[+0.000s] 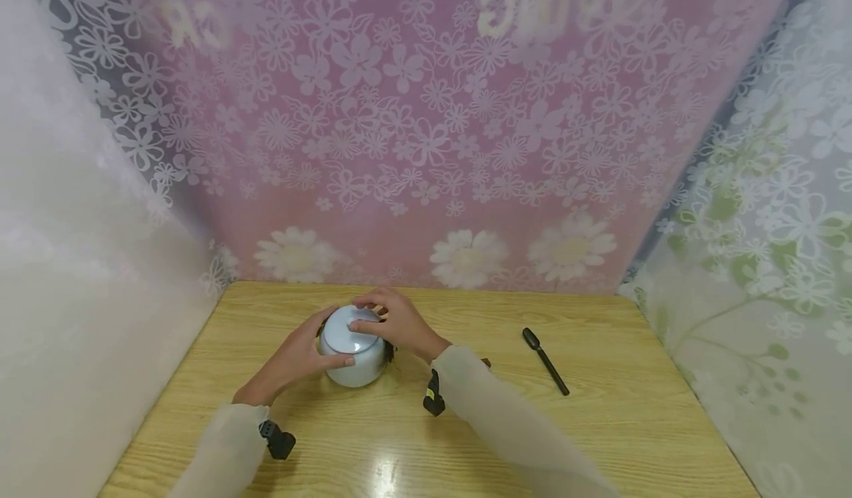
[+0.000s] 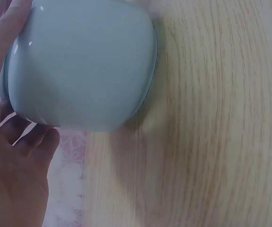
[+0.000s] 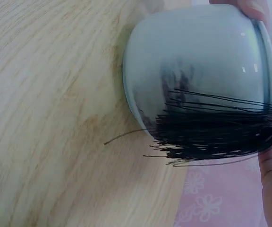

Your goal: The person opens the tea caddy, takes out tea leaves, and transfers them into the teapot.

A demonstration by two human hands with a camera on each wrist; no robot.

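Note:
A pale glazed jar (image 1: 354, 370) with a round lid (image 1: 338, 328) stands upright on the wooden table. My left hand (image 1: 302, 351) grips it from the left, thumb across the front and fingers round the far side. From the right, my right hand (image 1: 399, 324) holds the lid, its thumb beside the small knob and its other fingers curled towards the far rim. A dark tassel (image 3: 216, 135) hangs down the jar's right side in the right wrist view. The left wrist view shows the plain jar wall (image 2: 84, 66) close up. The lid's far edge is partly hidden.
A black spoon (image 1: 549, 365) lies on the table (image 1: 626, 424) to the right. Some small dark thing (image 1: 487, 362) peeks out behind my right sleeve, mostly hidden. Floral cloth (image 1: 426, 150) hangs along the back, with pale sheets at both sides.

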